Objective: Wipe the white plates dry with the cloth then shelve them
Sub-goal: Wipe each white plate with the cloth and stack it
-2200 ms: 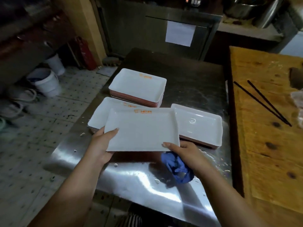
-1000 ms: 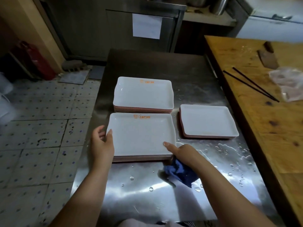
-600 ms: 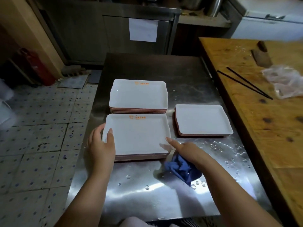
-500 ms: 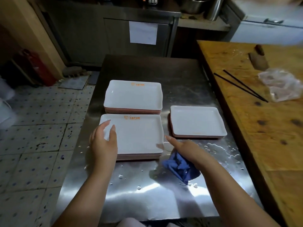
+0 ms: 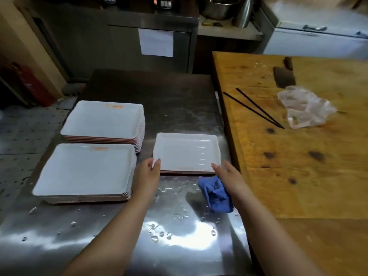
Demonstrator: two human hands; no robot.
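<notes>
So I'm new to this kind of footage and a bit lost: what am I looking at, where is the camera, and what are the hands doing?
There is no machine here. A camera worn on a person's head looks down at their two bare hands over a wet steel table. Three stacks of white plates stand on it: the far left stack, the near left stack and the right stack. The left hand touches the right stack's near left corner with its thumb on the rim. The right hand reaches its near right corner and holds a blue cloth. Beside it, a wooden table holds black chopsticks and a clear plastic bag.
</notes>
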